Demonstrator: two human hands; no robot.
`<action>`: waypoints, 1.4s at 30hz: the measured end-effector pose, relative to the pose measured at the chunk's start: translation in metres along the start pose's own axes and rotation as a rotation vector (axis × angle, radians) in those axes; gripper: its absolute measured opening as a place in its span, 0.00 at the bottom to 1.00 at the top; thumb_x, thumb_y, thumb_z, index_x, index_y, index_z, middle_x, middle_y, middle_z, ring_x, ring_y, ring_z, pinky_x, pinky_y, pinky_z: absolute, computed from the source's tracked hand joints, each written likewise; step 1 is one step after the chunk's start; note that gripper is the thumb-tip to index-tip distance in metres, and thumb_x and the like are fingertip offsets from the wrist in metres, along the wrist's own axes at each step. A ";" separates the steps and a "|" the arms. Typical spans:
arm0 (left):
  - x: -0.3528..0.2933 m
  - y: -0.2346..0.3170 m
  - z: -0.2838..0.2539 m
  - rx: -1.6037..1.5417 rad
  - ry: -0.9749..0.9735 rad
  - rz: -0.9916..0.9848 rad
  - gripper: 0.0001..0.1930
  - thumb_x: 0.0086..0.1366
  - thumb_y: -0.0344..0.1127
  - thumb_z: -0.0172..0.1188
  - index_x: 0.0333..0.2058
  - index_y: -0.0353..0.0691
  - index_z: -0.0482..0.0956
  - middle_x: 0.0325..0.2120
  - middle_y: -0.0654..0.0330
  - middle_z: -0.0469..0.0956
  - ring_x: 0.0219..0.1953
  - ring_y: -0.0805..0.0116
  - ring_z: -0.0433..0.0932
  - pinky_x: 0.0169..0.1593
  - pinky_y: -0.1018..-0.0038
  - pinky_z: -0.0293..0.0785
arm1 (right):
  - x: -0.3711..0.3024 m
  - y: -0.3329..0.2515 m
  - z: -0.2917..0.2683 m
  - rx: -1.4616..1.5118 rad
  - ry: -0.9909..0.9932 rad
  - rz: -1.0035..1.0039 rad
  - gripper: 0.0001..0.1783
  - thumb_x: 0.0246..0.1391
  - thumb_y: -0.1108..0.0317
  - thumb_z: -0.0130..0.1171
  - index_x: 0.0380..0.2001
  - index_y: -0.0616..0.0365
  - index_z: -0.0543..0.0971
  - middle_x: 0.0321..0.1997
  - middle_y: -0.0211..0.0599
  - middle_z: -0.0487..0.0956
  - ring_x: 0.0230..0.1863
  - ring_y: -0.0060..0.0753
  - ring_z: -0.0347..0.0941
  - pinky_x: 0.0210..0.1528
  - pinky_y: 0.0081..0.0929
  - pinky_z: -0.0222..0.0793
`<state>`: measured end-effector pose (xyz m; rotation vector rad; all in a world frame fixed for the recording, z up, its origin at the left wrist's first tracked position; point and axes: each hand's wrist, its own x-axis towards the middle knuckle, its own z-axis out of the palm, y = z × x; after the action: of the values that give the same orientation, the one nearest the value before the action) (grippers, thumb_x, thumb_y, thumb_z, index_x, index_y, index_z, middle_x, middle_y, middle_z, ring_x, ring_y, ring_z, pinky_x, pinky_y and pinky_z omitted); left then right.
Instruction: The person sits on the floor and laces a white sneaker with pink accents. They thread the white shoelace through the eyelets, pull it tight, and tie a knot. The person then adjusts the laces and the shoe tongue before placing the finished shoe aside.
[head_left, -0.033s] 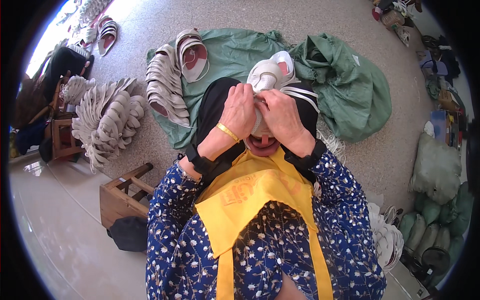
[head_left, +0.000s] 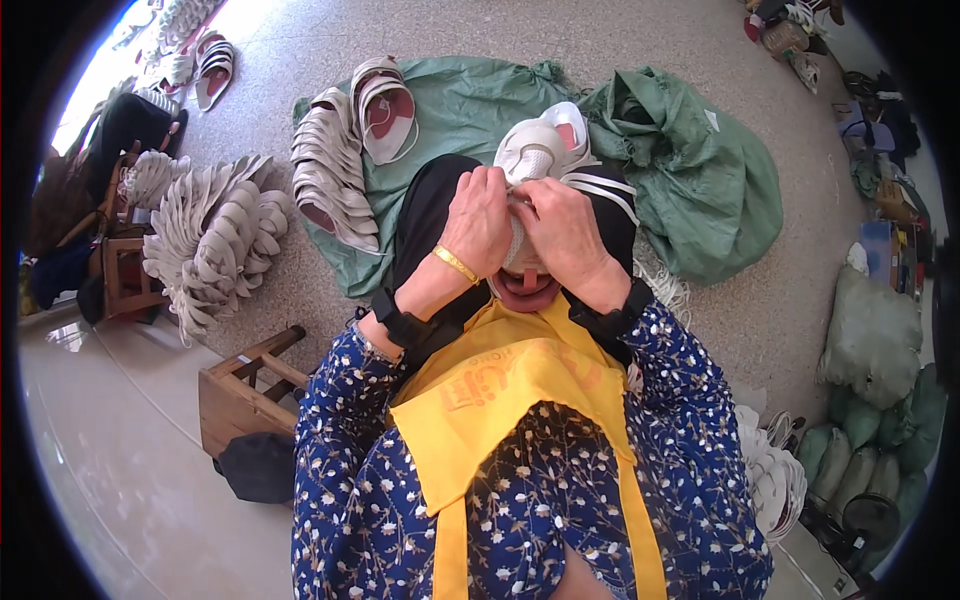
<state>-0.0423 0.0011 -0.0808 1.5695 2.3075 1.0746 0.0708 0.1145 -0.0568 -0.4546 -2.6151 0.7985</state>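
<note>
Carries orange print on the yellow apron [head_left: 470, 430], just below centre toward six o'clock: large stylised characters [head_left: 466, 390] at ten o'clock on the cloth, a short line of small Latin capitals [head_left: 493, 357] at eleven, and a further orange mark [head_left: 588, 372] at two (broken up by folds). Shows also, on the green sack [head_left: 700, 190] toward two o'clock, a small white patch [head_left: 712, 121], too small to read.

Forearms [head_left: 362, 350] converge forward, wrists [head_left: 428, 298] angled inward; left grip [head_left: 477, 225], right grip [head_left: 562, 228] close together, fingers [head_left: 492, 186] curled.
</note>
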 end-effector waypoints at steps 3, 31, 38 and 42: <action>-0.001 -0.002 0.003 -0.044 0.048 -0.005 0.11 0.59 0.20 0.51 0.42 0.32 0.71 0.36 0.44 0.72 0.42 0.39 0.70 0.48 0.52 0.68 | 0.001 0.002 0.001 -0.015 -0.045 0.071 0.09 0.57 0.68 0.66 0.39 0.63 0.83 0.37 0.48 0.83 0.40 0.54 0.81 0.44 0.45 0.77; 0.001 -0.006 0.004 -0.160 0.199 -0.065 0.08 0.57 0.23 0.60 0.34 0.36 0.70 0.25 0.52 0.73 0.25 0.51 0.75 0.30 0.61 0.71 | -0.032 -0.086 -0.137 0.345 -0.262 0.242 0.04 0.56 0.77 0.64 0.29 0.64 0.79 0.25 0.37 0.79 0.25 0.25 0.77 0.28 0.29 0.71; 0.009 0.044 -0.044 -0.383 0.048 0.163 0.12 0.59 0.24 0.66 0.41 0.36 0.77 0.31 0.57 0.77 0.32 0.62 0.79 0.39 0.70 0.76 | -0.017 -0.092 -0.189 0.518 -0.159 0.345 0.03 0.59 0.76 0.66 0.32 0.64 0.81 0.27 0.24 0.79 0.29 0.11 0.72 0.31 0.14 0.68; 0.009 0.082 -0.074 -0.801 -0.072 0.110 0.09 0.63 0.24 0.65 0.42 0.37 0.77 0.27 0.62 0.77 0.28 0.72 0.77 0.35 0.76 0.72 | 0.007 -0.077 -0.188 0.611 -0.186 0.358 0.04 0.61 0.75 0.65 0.33 0.63 0.81 0.29 0.22 0.79 0.29 0.10 0.71 0.31 0.13 0.67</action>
<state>-0.0214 -0.0102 0.0278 1.3531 1.4378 1.6473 0.1308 0.1444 0.1345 -0.6920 -2.2949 1.7533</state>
